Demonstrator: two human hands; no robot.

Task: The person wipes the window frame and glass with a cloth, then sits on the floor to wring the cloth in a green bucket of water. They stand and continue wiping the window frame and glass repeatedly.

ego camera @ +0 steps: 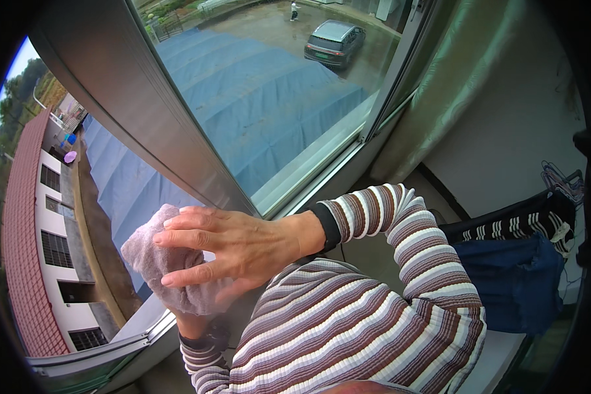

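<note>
A damp-looking, pale pink cloth (pixel 165 261) is bunched between my two hands, in front of the window opening at left. My right hand (pixel 246 241) lies across it from the right, back of the hand up, with its fingers spread over the folds. From below, my left hand (pixel 191 324) reaches up behind the cloth, which hides most of its fingers. Just beyond my hands stands the wide metal window frame post (pixel 143 128). To its right, a glass pane (pixel 276 108) sits in its metal frame.
The window sill track (pixel 152 330) runs below my hands at left. A shiny green curtain (pixel 453 93) hangs at right. Dark blue clothing (pixel 507 280) and clothes hangers (pixel 564 182) lie at far right. Outside are a blue tarpaulin roof (pixel 256 98), a parked car (pixel 335 43) and a red-roofed building (pixel 27 236).
</note>
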